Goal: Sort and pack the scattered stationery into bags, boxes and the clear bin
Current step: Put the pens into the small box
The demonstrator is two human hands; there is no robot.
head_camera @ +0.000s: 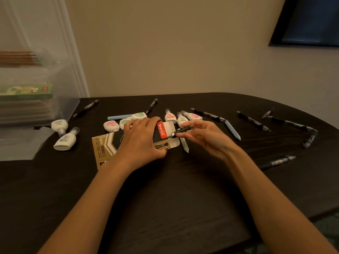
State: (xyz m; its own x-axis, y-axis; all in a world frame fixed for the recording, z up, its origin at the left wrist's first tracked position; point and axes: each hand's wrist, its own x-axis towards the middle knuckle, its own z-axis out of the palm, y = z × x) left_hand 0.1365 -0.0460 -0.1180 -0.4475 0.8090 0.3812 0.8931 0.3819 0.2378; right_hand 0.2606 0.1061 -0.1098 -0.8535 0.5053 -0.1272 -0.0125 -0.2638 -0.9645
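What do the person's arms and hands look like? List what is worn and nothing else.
Nothing is worn. The left hand and right hand are bare: no gloves, and no rings that can be seen. The left forearm and right forearm are bare to the frame's lower edge, with no sleeves, watch or bracelet in view.

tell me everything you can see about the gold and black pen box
The pen box is a flat cardboard carton, gold and black with chevron stripes. "12pcs" is printed at its closed end, and a red label with white lettering sits by the other end, where pale flaps stand open. It seems to rest slanted on the dark table, and the left hand grips it from above. The right hand holds a black pen, tip at the opening.
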